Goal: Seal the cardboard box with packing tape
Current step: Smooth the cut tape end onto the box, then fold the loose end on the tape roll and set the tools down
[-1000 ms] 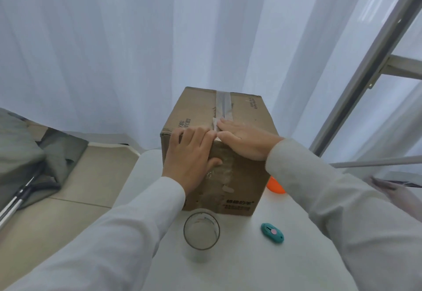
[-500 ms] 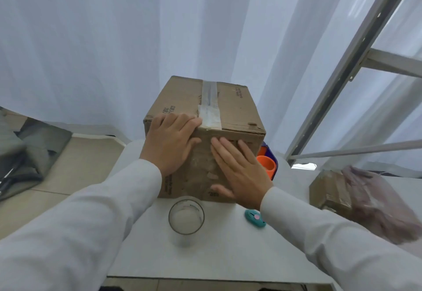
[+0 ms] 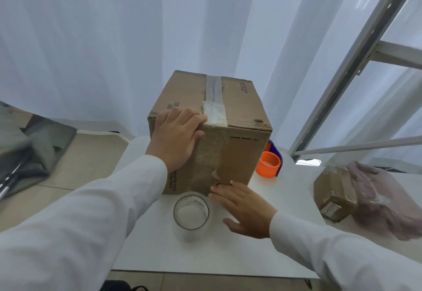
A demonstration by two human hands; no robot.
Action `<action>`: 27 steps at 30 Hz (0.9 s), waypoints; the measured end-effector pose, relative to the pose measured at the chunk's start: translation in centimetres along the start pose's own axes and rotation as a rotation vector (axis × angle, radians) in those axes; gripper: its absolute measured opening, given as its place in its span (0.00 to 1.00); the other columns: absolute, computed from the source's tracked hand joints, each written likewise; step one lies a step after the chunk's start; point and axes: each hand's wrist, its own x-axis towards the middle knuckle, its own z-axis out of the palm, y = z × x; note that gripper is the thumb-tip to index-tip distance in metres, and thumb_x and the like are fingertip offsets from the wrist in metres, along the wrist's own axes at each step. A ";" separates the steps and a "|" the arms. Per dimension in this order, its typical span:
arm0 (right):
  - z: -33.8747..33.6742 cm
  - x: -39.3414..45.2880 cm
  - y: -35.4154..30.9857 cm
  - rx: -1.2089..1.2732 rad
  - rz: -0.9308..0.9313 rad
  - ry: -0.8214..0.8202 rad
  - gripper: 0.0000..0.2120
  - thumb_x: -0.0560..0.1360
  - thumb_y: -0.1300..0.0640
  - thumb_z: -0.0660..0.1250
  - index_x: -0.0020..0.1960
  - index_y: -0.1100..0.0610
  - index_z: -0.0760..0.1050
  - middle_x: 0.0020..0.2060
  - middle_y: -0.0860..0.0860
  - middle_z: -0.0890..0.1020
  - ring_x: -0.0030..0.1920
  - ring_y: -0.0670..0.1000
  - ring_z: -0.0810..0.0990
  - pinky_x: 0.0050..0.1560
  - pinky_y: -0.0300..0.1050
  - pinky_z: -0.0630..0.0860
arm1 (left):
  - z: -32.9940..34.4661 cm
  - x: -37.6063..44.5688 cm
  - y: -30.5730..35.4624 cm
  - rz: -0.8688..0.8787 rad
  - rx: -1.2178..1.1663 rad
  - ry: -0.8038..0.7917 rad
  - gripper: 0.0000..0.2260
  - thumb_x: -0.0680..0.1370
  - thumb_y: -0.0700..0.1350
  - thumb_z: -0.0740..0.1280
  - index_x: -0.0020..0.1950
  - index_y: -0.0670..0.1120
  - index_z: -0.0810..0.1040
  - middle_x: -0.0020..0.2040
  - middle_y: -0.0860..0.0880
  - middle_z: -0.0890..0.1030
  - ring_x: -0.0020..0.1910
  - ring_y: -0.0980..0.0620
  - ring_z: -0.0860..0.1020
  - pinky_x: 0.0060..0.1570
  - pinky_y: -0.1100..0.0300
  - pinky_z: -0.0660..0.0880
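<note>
A brown cardboard box (image 3: 242, 151) stands on the white table (image 3: 205, 258). A strip of clear packing tape (image 3: 214, 105) runs along its top seam and down the near face. My left hand (image 3: 177, 140) lies flat over the box's top near-left corner, pressing on it. My right hand (image 3: 244, 208) is spread flat at the bottom of the near face, fingertips touching the box's lower edge beside the tape's end. An orange and blue tape dispenser (image 3: 269, 164) sits just right of the box.
A clear glass (image 3: 191, 215) stands in front of the box, between my hands. A small taped carton (image 3: 334, 196) and a pinkish plastic bag (image 3: 386, 201) lie at the right. A metal shelf frame (image 3: 347, 66) rises at the right. White curtains hang behind.
My right hand slid from the box's top edge down the near face to its bottom edge. My left hand stayed on the top corner. The view swung right, showing the dispenser and carton.
</note>
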 end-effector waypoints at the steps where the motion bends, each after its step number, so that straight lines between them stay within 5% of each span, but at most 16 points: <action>1: -0.4 -0.1 -0.1 0.104 0.038 0.001 0.26 0.75 0.47 0.61 0.71 0.54 0.62 0.69 0.52 0.70 0.69 0.53 0.67 0.69 0.45 0.53 | -0.1 0.0 0.1 -0.002 -0.005 -0.001 0.17 0.75 0.49 0.56 0.58 0.46 0.77 0.54 0.47 0.80 0.55 0.51 0.66 0.55 0.56 0.57; 8: 0.7 1.0 -2.2 0.023 -0.044 -0.134 0.30 0.70 0.50 0.68 0.70 0.52 0.63 0.70 0.53 0.67 0.70 0.54 0.64 0.70 0.48 0.59 | -0.4 0.1 -0.2 0.061 -0.029 -0.019 0.15 0.75 0.48 0.57 0.56 0.45 0.77 0.53 0.46 0.80 0.54 0.51 0.66 0.54 0.56 0.57; 11: 0.4 2.6 -3.2 -0.111 -0.066 -0.105 0.21 0.60 0.49 0.76 0.51 0.46 0.77 0.62 0.50 0.77 0.64 0.52 0.73 0.63 0.49 0.70 | -0.6 0.0 -0.2 0.060 -0.029 -0.028 0.15 0.75 0.48 0.57 0.57 0.45 0.76 0.53 0.46 0.80 0.55 0.50 0.66 0.56 0.55 0.57; 13: -0.4 3.2 -3.4 -0.064 -0.129 -0.059 0.13 0.65 0.51 0.74 0.48 0.49 0.78 0.58 0.51 0.79 0.64 0.53 0.73 0.66 0.49 0.66 | -0.9 0.0 0.0 0.032 -0.033 -0.052 0.16 0.75 0.49 0.57 0.59 0.45 0.76 0.55 0.46 0.79 0.56 0.50 0.65 0.57 0.56 0.57; 15: -1.4 3.2 -3.4 0.070 -0.144 -0.132 0.11 0.74 0.52 0.65 0.55 0.53 0.76 0.59 0.54 0.77 0.65 0.54 0.69 0.68 0.50 0.60 | -1.2 -0.1 0.2 0.009 -0.017 -0.094 0.18 0.75 0.49 0.58 0.63 0.45 0.73 0.59 0.46 0.77 0.59 0.50 0.63 0.59 0.54 0.57; 20: -5.3 1.2 -3.4 0.882 0.232 -0.255 0.12 0.78 0.50 0.60 0.48 0.60 0.73 0.45 0.55 0.77 0.46 0.54 0.75 0.50 0.50 0.71 | -2.6 -0.7 0.9 -0.048 -0.027 -0.147 0.27 0.73 0.55 0.54 0.70 0.46 0.65 0.65 0.45 0.71 0.63 0.49 0.60 0.64 0.49 0.59; 24: -6.6 -0.5 -2.5 1.298 0.461 -0.223 0.08 0.77 0.51 0.61 0.42 0.53 0.74 0.41 0.51 0.78 0.44 0.50 0.75 0.49 0.44 0.70 | -3.7 -0.6 1.6 -0.021 -0.174 -0.132 0.20 0.73 0.56 0.55 0.54 0.47 0.79 0.53 0.47 0.78 0.57 0.47 0.70 0.60 0.51 0.64; 27: -7.3 -1.6 -2.1 1.468 0.520 -0.146 0.08 0.73 0.50 0.63 0.43 0.54 0.75 0.41 0.52 0.78 0.44 0.51 0.76 0.48 0.44 0.72 | -4.1 -0.4 2.5 0.061 -0.202 -0.033 0.17 0.72 0.56 0.60 0.45 0.46 0.81 0.46 0.48 0.79 0.50 0.53 0.68 0.52 0.56 0.66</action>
